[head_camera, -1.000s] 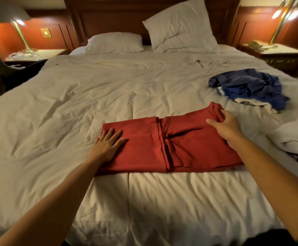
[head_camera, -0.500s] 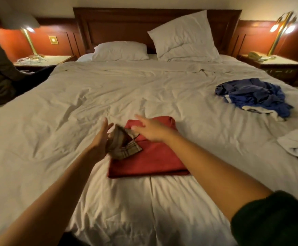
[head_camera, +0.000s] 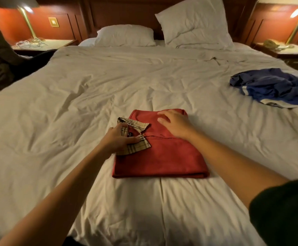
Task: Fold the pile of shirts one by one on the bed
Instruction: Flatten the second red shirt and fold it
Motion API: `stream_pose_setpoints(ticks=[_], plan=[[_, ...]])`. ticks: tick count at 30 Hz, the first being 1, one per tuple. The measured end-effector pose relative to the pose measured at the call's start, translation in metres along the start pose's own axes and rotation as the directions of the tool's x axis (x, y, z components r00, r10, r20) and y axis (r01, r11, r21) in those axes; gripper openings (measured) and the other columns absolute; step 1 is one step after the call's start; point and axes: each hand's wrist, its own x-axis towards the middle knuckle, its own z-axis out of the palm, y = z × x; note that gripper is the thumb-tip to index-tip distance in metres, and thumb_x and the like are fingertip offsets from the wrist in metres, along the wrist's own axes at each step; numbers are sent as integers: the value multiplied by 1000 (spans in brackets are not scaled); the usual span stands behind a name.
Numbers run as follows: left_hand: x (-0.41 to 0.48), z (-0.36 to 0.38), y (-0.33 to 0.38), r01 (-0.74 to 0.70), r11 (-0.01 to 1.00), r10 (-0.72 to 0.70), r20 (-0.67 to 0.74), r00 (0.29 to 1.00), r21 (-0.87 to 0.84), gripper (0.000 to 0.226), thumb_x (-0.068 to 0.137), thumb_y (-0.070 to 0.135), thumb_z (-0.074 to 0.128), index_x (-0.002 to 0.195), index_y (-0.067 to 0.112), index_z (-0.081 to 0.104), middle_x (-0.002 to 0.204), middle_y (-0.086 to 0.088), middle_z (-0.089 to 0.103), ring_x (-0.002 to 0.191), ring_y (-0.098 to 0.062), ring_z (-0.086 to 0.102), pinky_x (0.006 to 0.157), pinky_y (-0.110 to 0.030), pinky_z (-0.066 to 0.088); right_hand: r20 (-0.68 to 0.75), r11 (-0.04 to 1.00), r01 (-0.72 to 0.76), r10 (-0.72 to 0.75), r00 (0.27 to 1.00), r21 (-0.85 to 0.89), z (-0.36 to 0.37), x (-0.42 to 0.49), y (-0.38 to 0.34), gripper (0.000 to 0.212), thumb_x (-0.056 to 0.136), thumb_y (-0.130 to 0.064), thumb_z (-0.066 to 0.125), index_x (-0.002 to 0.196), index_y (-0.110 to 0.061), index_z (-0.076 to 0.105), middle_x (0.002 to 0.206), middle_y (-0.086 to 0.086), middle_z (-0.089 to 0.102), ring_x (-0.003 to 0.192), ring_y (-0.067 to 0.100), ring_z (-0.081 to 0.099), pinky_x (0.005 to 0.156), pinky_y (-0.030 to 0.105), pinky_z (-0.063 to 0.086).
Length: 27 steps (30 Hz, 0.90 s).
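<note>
A wide bed (head_camera: 91,96) with a rumpled white cover takes up nearly the whole view, and the red shirt (head_camera: 162,157) lies on it near the foot, just in front of the person, already folded down to a compact rectangle. The step in hand looks like the finishing of this one shirt — tidying the collar and pressing the packet flat.

The right hand (head_camera: 174,124) rests palm-down on the far part of the red shirt with its fingers spread and released, gripping nothing. The left hand (head_camera: 118,141) is at the left edge of the packet, its fingers pinched on the checked collar (head_camera: 135,148), which stands turned out and uneven.

The next move, as I judge it, calls for laying that collar flat without pulling the folds beneath it loose; the right hand's weight should keep the layers in place. After that the folded shirt wants setting aside, so the middle of the bed is free for the next one.

The blue shirt (head_camera: 275,87) lies crumpled on the right side of the bed, well apart from the red one, with a pale garment (head_camera: 282,106) showing under its near edge — both not yet folded. Nothing lies between them and the hands. Two pillows (head_camera: 194,23) sit at the headboard, with a lamp (head_camera: 26,20) on each bedside table.
</note>
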Motion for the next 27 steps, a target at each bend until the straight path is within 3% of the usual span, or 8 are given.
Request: stream_pose_setpoints(ticks=[3, 6, 9, 12, 14, 20, 24, 27], plan=[[9, 1, 3, 13, 987, -1, -77, 997, 161, 84, 66, 59, 84, 139, 34, 51, 129, -3, 41, 125, -26, 45, 105, -40, 44, 187, 977, -35, 75, 980, -210, -1, 31, 8, 58, 100, -59, 34, 150, -29, 38, 153, 2, 43, 141, 22, 37, 116, 43, 21], [17, 2, 8, -67, 970, 111, -180, 977, 232, 75, 68, 60, 83, 132, 29, 57, 121, -1, 44, 119, -23, 47, 100, -35, 44, 262, 966, -29, 98, 960, -257, 10, 44, 10, 63, 100, -63, 27, 153, -30, 32, 154, 4, 41, 143, 24, 34, 117, 45, 15], [28, 0, 20, -44, 999, 45, -114, 992, 12, 79, 67, 54, 86, 132, 25, 52, 122, -3, 53, 106, -19, 60, 85, -32, 53, 183, 968, -16, 64, 981, -252, 27, 37, 12, 60, 102, -59, 26, 154, -29, 30, 155, 4, 38, 144, 23, 30, 118, 44, 11], [33, 0, 36, 58, 992, -58, -2, 998, -115, 81, 70, 50, 86, 131, 20, 43, 109, 0, 56, 96, -16, 61, 84, -36, 57, 25, 975, 5, 1, 1000, -224, 36, 23, 15, 56, 104, -53, 29, 153, -29, 32, 156, 2, 37, 147, 21, 23, 119, 40, 9], [35, 3, 43, 82, 994, -79, 52, 996, -78, 86, 69, 50, 86, 132, 21, 35, 105, 2, 53, 95, -15, 59, 83, -35, 56, -41, 986, -8, 1, 999, -166, 34, 18, 15, 53, 104, -50, 33, 152, -29, 35, 159, 3, 32, 150, 22, 17, 120, 41, 8], [33, 8, 47, 24, 998, -33, 138, 990, 60, 116, 66, 38, 92, 151, 34, 12, 127, -7, 48, 118, -31, 55, 96, -39, 48, -63, 999, -32, 30, 998, -31, 27, -16, 4, 53, 103, -50, 38, 152, -32, 35, 161, 3, 27, 151, 22, 13, 121, 42, 11], [21, 12, 47, -23, 995, -4, 262, 965, 101, 98, 67, 32, 92, 147, 40, 36, 142, -1, 42, 124, -21, 45, 99, -33, 41, -39, 999, -40, 39, 998, -6, 28, -36, -4, 52, 103, -50, 37, 153, -35, 32, 162, 2, 25, 152, 20, 11, 121, 40, 10], [14, 10, 48, -13, 999, 1, 281, 960, 43, 75, 69, 26, 91, 135, 36, 58, 140, 2, 49, 113, -9, 51, 91, -21, 43, -23, 998, -57, 56, 998, -32, 25, -41, -7, 53, 103, -49, 37, 154, -35, 30, 162, 2, 25, 152, 21, 12, 121, 39, 12]])
